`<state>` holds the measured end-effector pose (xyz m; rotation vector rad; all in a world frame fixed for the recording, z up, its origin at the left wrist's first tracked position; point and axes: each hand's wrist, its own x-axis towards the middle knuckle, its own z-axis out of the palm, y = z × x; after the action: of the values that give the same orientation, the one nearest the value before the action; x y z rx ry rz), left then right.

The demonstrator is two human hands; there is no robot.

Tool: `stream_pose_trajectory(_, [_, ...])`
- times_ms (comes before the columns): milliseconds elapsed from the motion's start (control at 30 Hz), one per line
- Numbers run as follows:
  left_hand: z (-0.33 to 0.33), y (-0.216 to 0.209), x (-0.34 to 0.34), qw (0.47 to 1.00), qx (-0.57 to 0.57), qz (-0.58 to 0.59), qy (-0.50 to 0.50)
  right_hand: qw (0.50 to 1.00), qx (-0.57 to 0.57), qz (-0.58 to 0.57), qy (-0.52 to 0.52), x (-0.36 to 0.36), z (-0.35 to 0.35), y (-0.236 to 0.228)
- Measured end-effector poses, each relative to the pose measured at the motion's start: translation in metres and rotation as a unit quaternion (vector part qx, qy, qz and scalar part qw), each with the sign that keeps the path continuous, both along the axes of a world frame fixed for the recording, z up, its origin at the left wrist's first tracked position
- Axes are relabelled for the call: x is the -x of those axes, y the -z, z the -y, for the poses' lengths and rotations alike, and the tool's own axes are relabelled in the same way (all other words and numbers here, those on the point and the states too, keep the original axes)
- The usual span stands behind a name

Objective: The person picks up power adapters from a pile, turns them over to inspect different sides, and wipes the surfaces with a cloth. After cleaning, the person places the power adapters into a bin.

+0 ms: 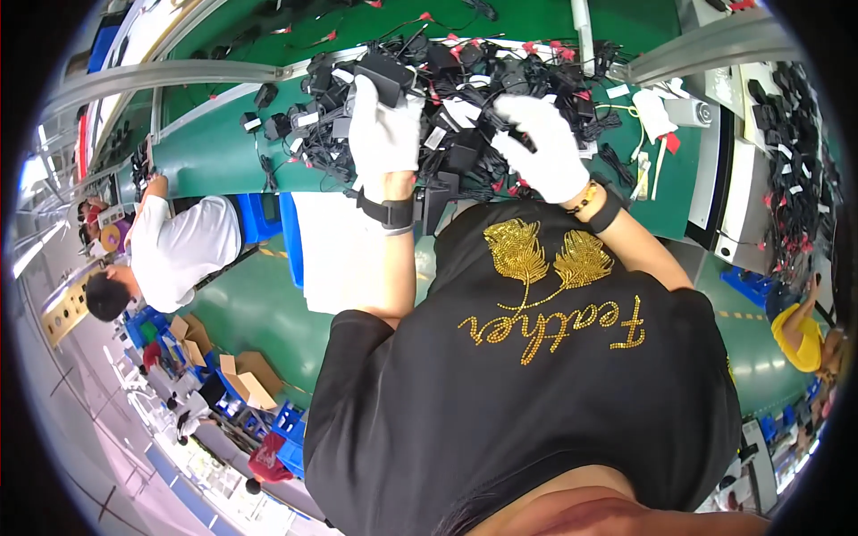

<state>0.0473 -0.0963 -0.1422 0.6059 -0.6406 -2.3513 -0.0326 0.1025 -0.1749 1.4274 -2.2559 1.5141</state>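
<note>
My left hand (386, 129), in a white glove, is closed on a black power adapter (382, 79) and holds it up over the pile. My right hand (547, 150), gloved alike, hovers at the pile's right part, its thumb and fingers apart over black cables; I make out nothing held between them. Beneath both hands spreads a heap of black power adapters (463, 154) with coiled cables, white labels and red tips. To the heap's left, more loose adapters (278, 126) lie on the green bench top (207, 165).
A metal frame bar (179, 73) crosses at the back left, another (715, 46) at the back right. White cables (660, 170) and a grey device (688, 113) sit at the bench's right end. A co-worker in white (192, 246) works at left. Open cardboard boxes (250, 380) stand behind.
</note>
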Motion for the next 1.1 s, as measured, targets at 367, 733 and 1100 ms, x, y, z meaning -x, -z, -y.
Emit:
stream_pose_trajectory(367, [0.025,0.003,0.026,0.987,-0.054,-0.086,0.121,0.877,-0.323,-0.195,-0.296,-0.012,0.068,0.012])
stream_pose_trajectory(733, [-0.028,-0.087,0.037,0.875,-0.207,-0.294,0.324,0.835,0.336,0.431,-0.062,0.005,-0.024,-0.168])
stream_pose_trajectory(1100, [-0.092,-0.053,0.042,0.956,-0.05,-0.102,0.272,0.529,0.357,0.759,-0.128,0.029,-0.027,-0.072])
